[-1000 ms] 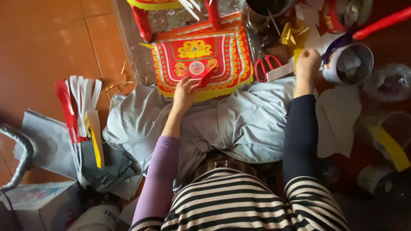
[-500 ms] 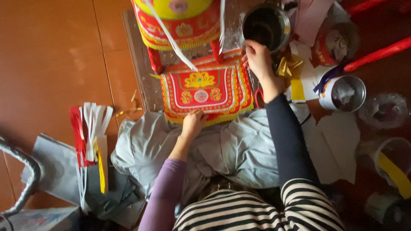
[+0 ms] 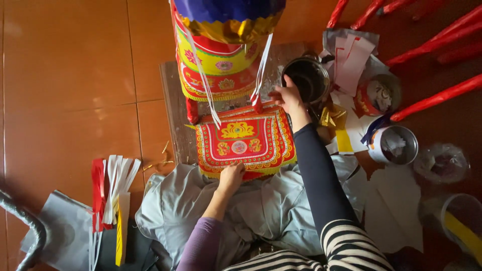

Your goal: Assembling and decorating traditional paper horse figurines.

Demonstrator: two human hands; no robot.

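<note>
- Now the right hand (image 3: 285, 96) has left the cups and reaches the dark tin (image 3: 307, 79), fingers curled on its rim.
- Meanwhile the left hand (image 3: 232, 176) stays pinching the red-and-gold decorated panel (image 3: 241, 141) at its lower edge, over the grey cloth (image 3: 271, 206).

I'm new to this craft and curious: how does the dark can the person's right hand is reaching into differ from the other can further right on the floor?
The dark can looks black inside, and the right hand rests at its rim. The silver can is paler, holds light scraps and is touched by no hand. The dark can stands beside the decorated paper panel; the silver can sits among loose paper pieces. Both are round, open-topped and upright.
</note>
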